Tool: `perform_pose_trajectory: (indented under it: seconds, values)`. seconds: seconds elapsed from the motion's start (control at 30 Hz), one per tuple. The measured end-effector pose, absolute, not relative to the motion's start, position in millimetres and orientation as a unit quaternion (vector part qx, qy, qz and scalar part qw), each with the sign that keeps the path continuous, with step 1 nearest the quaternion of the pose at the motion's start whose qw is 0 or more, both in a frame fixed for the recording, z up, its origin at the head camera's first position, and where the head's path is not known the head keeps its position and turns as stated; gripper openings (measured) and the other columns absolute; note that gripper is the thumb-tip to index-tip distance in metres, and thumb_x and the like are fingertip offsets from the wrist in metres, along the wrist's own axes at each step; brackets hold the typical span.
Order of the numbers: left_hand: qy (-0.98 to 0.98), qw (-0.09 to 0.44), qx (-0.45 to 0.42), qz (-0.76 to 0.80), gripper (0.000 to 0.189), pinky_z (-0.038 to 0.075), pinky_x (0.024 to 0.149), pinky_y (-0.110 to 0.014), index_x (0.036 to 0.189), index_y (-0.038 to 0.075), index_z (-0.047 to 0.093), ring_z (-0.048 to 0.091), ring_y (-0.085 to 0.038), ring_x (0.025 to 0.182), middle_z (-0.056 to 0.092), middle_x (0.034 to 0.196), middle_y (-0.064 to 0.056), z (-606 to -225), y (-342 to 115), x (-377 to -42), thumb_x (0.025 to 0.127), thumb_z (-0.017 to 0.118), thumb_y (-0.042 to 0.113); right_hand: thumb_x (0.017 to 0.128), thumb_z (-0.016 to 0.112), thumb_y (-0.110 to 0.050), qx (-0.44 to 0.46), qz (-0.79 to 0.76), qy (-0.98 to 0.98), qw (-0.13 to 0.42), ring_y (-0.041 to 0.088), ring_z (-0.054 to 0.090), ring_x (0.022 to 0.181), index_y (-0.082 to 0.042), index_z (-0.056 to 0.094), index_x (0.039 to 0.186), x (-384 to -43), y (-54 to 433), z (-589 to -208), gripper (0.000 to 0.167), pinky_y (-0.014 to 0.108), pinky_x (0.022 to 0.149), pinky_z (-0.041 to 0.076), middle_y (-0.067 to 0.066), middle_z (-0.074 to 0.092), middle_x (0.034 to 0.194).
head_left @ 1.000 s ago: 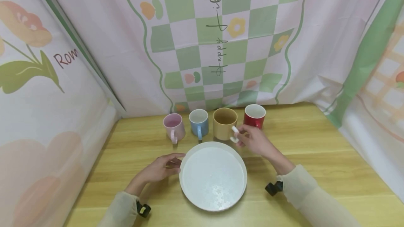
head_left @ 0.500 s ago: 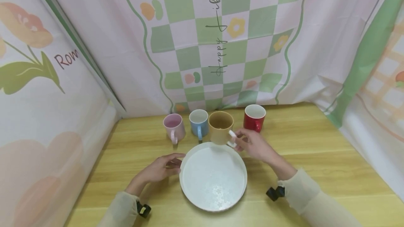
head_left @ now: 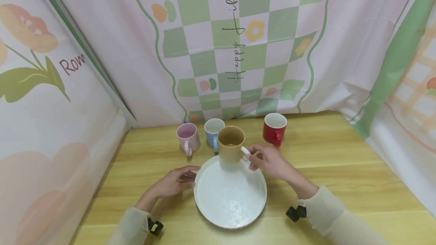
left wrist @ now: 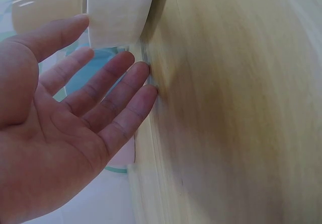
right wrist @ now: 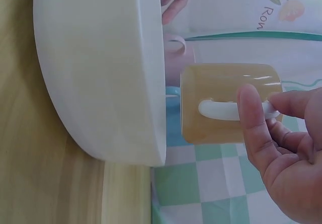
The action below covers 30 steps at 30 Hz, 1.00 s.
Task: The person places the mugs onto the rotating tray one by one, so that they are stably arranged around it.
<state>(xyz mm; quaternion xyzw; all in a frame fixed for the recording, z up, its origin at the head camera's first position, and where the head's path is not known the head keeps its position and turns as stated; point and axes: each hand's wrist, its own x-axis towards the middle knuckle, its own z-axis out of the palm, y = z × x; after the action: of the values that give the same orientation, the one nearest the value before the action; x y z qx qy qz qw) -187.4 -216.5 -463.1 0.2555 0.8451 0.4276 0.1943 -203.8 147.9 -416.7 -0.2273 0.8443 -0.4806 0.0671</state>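
Observation:
A tan mug (head_left: 231, 144) with a white handle hangs upright over the far rim of a round white tray (head_left: 231, 196). My right hand (head_left: 269, 160) pinches its handle between thumb and fingers, as the right wrist view also shows for the mug (right wrist: 221, 83). My left hand (head_left: 173, 181) is at the tray's left side, fingertips right at the rim. In the left wrist view the left hand (left wrist: 75, 103) has its fingers loosely extended, with the tray's side (left wrist: 121, 12) just beyond the thumb and index fingertips.
Behind the tray stand a pink mug (head_left: 188, 138), a blue mug (head_left: 212, 129), partly hidden by the tan one, and a red mug (head_left: 274, 127) to the right. A printed curtain (head_left: 221, 48) closes off the back of the wooden table (head_left: 340, 154).
My right hand has lifted the tan mug out of the row and brought it left and nearer, over the tray's far rim. The left hand and tray have stayed put.

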Motion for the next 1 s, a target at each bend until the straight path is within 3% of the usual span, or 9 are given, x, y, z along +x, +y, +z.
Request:
perform_pose_trajectory:
  seconds: [0.27,0.77,1.0]
  values:
    - [0.847,0.183,0.264,0.423,0.054,0.055,0.102,-0.047,0.147,0.005,0.045,0.063,-0.035,0.120,0.065,0.129,-0.019,-464,-216,-187,0.098,0.064,0.017,0.100,0.060,-0.015,-0.235,-0.462,0.851,0.088,0.014,0.069,0.070,-0.002,0.064,0.109,-197,141,-417,0.016,0.043,0.067,0.064,0.013,0.070,0.089]
    - [0.844,0.184,0.264,0.429,0.053,0.056,0.101,-0.044,0.147,0.006,0.045,0.063,-0.037,0.119,0.065,0.128,-0.020,-464,-216,-188,0.098,0.063,0.016,0.098,0.062,-0.012,-0.265,-0.457,0.842,0.108,0.011,0.068,0.071,-0.003,0.065,0.106,-189,128,-422,0.012,0.042,0.068,0.063,0.017,0.068,0.096]
    - [0.844,0.186,0.260,0.431,0.053,0.056,0.101,-0.044,0.147,0.007,0.046,0.063,-0.036,0.119,0.065,0.128,-0.020,-465,-216,-188,0.098,0.064,0.016,0.099,0.060,-0.011,-0.273,-0.453,0.841,0.113,0.010,0.067,0.069,-0.002,0.064,0.107,-187,123,-425,0.014,0.041,0.067,0.063,0.018,0.070,0.092]
